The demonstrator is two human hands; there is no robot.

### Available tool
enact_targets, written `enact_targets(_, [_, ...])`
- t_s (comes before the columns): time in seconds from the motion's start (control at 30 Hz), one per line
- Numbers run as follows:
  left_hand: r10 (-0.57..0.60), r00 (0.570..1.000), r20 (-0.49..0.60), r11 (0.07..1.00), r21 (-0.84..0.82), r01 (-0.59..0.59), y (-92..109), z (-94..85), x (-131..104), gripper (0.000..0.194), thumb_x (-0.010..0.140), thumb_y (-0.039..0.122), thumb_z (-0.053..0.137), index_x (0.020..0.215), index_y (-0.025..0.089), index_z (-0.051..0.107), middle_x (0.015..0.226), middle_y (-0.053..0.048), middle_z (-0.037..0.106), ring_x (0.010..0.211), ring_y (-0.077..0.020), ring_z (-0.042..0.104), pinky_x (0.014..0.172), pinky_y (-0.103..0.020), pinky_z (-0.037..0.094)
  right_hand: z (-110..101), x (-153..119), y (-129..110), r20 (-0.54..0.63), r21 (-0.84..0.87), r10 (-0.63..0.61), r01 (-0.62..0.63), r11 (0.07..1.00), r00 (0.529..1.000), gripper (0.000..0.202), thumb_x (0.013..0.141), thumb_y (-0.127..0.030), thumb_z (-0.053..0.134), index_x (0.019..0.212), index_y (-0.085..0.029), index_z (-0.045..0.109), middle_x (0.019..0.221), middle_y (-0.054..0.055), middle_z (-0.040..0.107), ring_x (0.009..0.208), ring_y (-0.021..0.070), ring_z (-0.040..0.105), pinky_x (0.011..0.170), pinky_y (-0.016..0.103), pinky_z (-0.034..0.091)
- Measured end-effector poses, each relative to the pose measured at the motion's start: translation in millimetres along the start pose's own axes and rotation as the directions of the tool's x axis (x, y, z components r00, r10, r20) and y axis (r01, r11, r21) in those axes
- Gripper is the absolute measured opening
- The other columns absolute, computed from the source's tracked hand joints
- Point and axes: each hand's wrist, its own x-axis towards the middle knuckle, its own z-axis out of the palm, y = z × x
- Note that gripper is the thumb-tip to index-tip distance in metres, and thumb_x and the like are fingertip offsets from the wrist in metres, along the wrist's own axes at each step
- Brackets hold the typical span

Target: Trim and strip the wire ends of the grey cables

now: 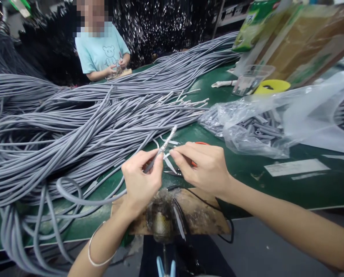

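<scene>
Between its thumb and fingers, my left hand (143, 175) pinches a grey cable (151, 165) just behind its stripped end. A silvery braided end (169, 139) sticks up and away from that hand. My right hand (202, 167) is closed in a pinch just right of the braid; what its fingertips hold is too small to name. Partly hidden behind the right hand lie scissors (172, 172) with orange-red handles. Under my hands is a worn wooden board (200, 215) with a grimy cylindrical device (162, 221) at its front.
Long grey cables (82, 127) spread over the green table (241, 184) at left and back. A clear plastic bag (246, 127) holds short grey tubes. Behind it stand a plastic cup (252, 79), a yellow tape roll (272, 86) and a cardboard box (310, 42). A person (102, 54) sits across.
</scene>
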Motion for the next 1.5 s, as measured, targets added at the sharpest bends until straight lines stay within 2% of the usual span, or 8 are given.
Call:
enact_targets(0.3, [0.115, 0.993, -0.006, 0.991, 0.075, -0.115, 2, 0.4, 0, 0.013, 0.079, 0.020, 0.060, 0.081, 0.012, 0.070, 0.059, 0.000, 0.061, 0.047, -0.0065, 0.047, 0.045, -0.019, 0.038, 2, -3, -1, 0.038, 0.036, 0.031, -0.033, 0.999, 0.999, 0.027, 0.088, -0.020, 0.050, 0.064, -0.013, 0.061, 0.057, 0.001, 0.062, 0.049, 0.0082, 0.050, 0.053, 0.021, 0.035])
enact_targets(0.57, [0.281, 0.958, -0.063, 0.950, 0.163, -0.268, 3, 1.7, -1, 0.012, 0.076, 0.013, 0.062, 0.084, 0.011, 0.071, 0.055, 0.002, 0.057, 0.044, -0.0047, 0.043, 0.045, -0.017, 0.038, 3, 0, 0, 0.137, 0.256, 0.179, -0.210, 0.944, 0.974, 0.034, 0.088, -0.020, 0.049, 0.056, -0.014, 0.055, 0.046, -0.004, 0.046, 0.041, 0.0055, 0.038, 0.045, 0.020, 0.029])
enact_targets(0.67, [0.163, 0.986, -0.029, 0.980, 0.123, -0.158, -3, 3.6, 2, 0.012, 0.075, 0.016, 0.062, 0.080, 0.012, 0.072, 0.055, 0.001, 0.060, 0.044, -0.0062, 0.047, 0.046, -0.019, 0.040, 3, -5, -11, 0.060, 0.231, 0.093, -0.104, 0.967, 0.994, 0.030, 0.087, -0.017, 0.049, 0.059, -0.013, 0.058, 0.048, -0.002, 0.049, 0.044, 0.0064, 0.041, 0.048, 0.020, 0.031])
enact_targets(0.8, [-0.167, 0.986, 0.012, 0.986, 0.009, 0.167, -13, 5.4, 11, 0.011, 0.070, 0.022, 0.065, 0.073, 0.014, 0.074, 0.062, -0.003, 0.068, 0.050, -0.0111, 0.057, 0.050, -0.022, 0.045, 3, -13, -26, 0.008, 0.241, -0.201, 0.194, 0.951, 0.980, 0.028, 0.087, -0.019, 0.049, 0.063, -0.014, 0.060, 0.048, -0.002, 0.050, 0.044, 0.0078, 0.042, 0.047, 0.022, 0.029])
enact_targets(0.87, [-0.235, 0.972, 0.014, 0.967, -0.097, 0.235, -13, 4.6, 13, 0.013, 0.069, 0.024, 0.067, 0.073, 0.014, 0.074, 0.066, -0.004, 0.070, 0.054, -0.0127, 0.060, 0.052, -0.022, 0.047, 3, -13, -24, 0.034, 0.234, -0.144, 0.132, 0.963, 0.989, 0.029, 0.088, -0.019, 0.048, 0.062, -0.014, 0.060, 0.050, -0.001, 0.053, 0.045, 0.0078, 0.044, 0.048, 0.022, 0.030])
enact_targets(1.03, [-0.179, 0.984, -0.002, 0.963, -0.204, 0.175, -2, 1.1, 11, 0.013, 0.070, 0.025, 0.068, 0.076, 0.016, 0.074, 0.061, -0.002, 0.067, 0.051, -0.0103, 0.055, 0.048, -0.021, 0.042, 4, -2, 0, 0.043, 0.099, 0.109, -0.113, 0.989, 0.993, 0.026, 0.089, -0.019, 0.047, 0.068, -0.014, 0.062, 0.058, 0.001, 0.060, 0.050, 0.0094, 0.051, 0.053, 0.022, 0.034])
enact_targets(1.33, [-0.006, 0.999, -0.044, 0.999, -0.042, 0.004, 3, -1.0, 6, 0.010, 0.073, 0.022, 0.067, 0.080, 0.019, 0.074, 0.063, 0.000, 0.065, 0.052, -0.0086, 0.051, 0.047, -0.020, 0.040, 2, -2, 0, 0.069, 0.041, 0.095, -0.098, 0.994, 0.993, 0.031, 0.090, -0.021, 0.045, 0.065, -0.014, 0.062, 0.057, 0.002, 0.060, 0.052, 0.0106, 0.053, 0.053, 0.024, 0.034])
enact_targets(1.5, [-0.007, 0.998, -0.063, 0.999, -0.051, 0.004, 3, -2.2, 7, 0.010, 0.072, 0.021, 0.067, 0.079, 0.017, 0.073, 0.062, 0.000, 0.064, 0.051, -0.0080, 0.051, 0.044, -0.019, 0.038, 0, -1, 1, 0.020, 0.028, 0.074, -0.075, 0.997, 0.997, 0.027, 0.089, -0.020, 0.046, 0.068, -0.015, 0.062, 0.059, 0.001, 0.062, 0.050, 0.0097, 0.052, 0.053, 0.023, 0.034])
